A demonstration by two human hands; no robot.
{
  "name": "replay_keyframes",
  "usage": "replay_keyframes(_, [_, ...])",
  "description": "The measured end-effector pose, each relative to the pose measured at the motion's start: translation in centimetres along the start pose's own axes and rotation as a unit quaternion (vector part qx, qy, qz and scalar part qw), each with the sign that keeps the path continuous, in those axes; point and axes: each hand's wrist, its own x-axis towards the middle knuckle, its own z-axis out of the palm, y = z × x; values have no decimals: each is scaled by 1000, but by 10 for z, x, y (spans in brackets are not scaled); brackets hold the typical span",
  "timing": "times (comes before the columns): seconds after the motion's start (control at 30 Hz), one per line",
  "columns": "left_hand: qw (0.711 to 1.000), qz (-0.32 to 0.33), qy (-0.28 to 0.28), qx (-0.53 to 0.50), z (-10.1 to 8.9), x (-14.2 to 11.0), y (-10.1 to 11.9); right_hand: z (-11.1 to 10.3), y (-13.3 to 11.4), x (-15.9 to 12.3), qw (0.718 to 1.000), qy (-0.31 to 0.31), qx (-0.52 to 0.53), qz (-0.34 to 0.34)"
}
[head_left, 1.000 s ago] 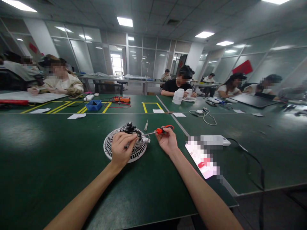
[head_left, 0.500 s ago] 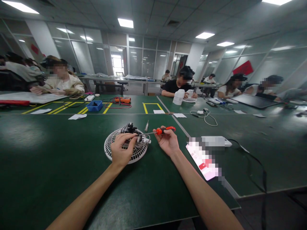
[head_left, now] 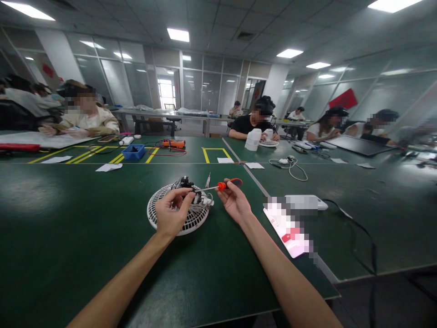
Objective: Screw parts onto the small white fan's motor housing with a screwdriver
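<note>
A white round fan grille (head_left: 155, 207) lies on the green table, bearing a black motor assembly (head_left: 185, 182) with wires and white parts. My left hand (head_left: 172, 212) is over the grille, thumb and fingers pinched near the screwdriver's tip; what sits between them is too small to make out. In my right hand (head_left: 235, 200) is a screwdriver (head_left: 221, 186) with a red and black handle, its shaft pointing left to my left fingertips. Just behind the shaft lies a small, slim tester-like screwdriver (head_left: 208, 179).
To the right lie a lit phone (head_left: 285, 234) and a white device (head_left: 303, 202) with a black cable. Farther back are a blue bin (head_left: 133, 152), an orange meter (head_left: 174, 144), paper slips and a coiled cable (head_left: 297, 168). Co-workers sit around the far tables.
My right hand and the screwdriver have shifted slightly left, bringing the handle closer to the grille. My left hand stays at the motor assembly, its fingers slightly rearranged.
</note>
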Motion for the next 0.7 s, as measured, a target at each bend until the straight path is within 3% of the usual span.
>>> replay_keyframes(0.2, [999, 32, -22, 27, -3, 3, -5, 8, 2, -1, 999, 42, 0, 12])
replay_keyframes(0.37, [976, 167, 8, 141, -11, 10, -13, 12, -1, -5, 993, 115, 27, 15])
replay_keyframes(0.43, [960, 202, -7, 195, -12, 11, -19, 11, 0, -5, 987, 158, 21, 10])
replay_keyframes(0.57, [948, 182, -81, 250, -9, 6, -29, 8, 2, -4, 970, 243, 1, -22])
replay_keyframes(0.7, [939, 143, -107, 295, -6, 1, -29, 10, 1, -5, 955, 292, -7, -53])
